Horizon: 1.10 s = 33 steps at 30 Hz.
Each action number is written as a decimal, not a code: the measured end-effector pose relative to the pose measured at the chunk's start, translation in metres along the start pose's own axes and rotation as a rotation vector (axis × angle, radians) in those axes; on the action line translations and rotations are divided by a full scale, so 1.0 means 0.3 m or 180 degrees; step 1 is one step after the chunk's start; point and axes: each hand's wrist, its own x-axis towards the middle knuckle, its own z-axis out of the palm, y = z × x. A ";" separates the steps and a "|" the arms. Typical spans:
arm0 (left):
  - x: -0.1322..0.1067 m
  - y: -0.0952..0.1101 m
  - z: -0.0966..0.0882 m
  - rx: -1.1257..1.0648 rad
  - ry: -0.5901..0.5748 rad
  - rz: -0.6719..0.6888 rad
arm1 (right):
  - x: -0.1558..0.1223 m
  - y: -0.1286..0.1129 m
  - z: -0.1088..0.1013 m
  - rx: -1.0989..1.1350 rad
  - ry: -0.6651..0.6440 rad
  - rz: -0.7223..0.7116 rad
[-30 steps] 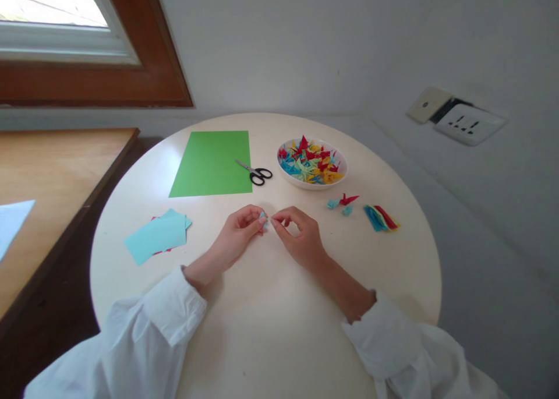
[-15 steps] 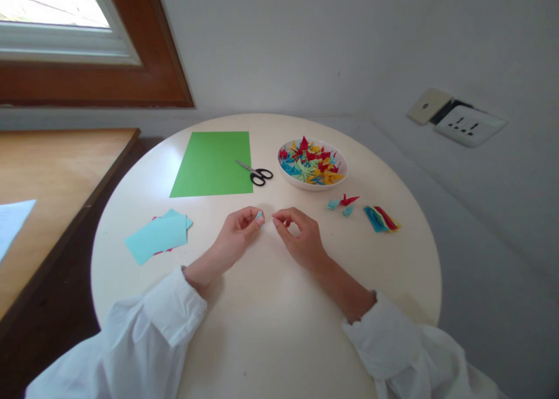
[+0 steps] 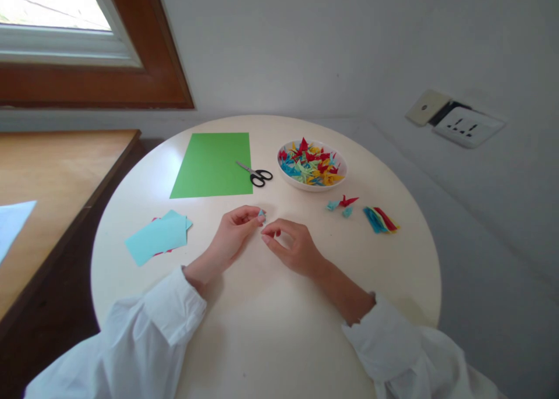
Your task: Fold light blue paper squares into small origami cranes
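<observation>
Between the thumb and fingers of my left hand [image 3: 239, 227] is a small light-blue folded paper [image 3: 261, 213], its tip poking up past the thumb. My right hand [image 3: 293, 247] hovers just to the right and a little nearer to me, thumb and index finger curved with their tips slightly apart. Nothing shows between those tips, and they do not touch the paper. Right of the hands lie a red paper crane [image 3: 348, 201] and two small light-blue folded pieces, one of them a folded piece [image 3: 347, 212] nearest me.
A white bowl [image 3: 301, 184] of colourful paper cranes stands at the back right. Black-handled scissors [image 3: 257, 176] overlap a green sheet [image 3: 213, 163]. Light-blue paper sheets [image 3: 157, 236] lie left, and a fanned stack of coloured strips [image 3: 381, 219] right, on the round table [image 3: 271, 341].
My right hand has shifted left and slightly toward me, below the left fingertips. The light-blue folded paper has turned a little in my left hand, its point now more upright.
</observation>
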 end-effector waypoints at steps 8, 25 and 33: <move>-0.003 0.004 0.013 0.0723 0.0111 0.0371 | 0.011 0.031 0.002 -0.0124 0.0239 0.0397; -0.015 0.021 0.007 0.1630 0.0015 0.1207 | 0.014 0.034 0.008 0.0463 0.0353 0.0732; -0.022 0.021 0.019 0.1639 0.0027 0.1169 | 0.014 0.032 0.010 0.0710 0.0407 0.0856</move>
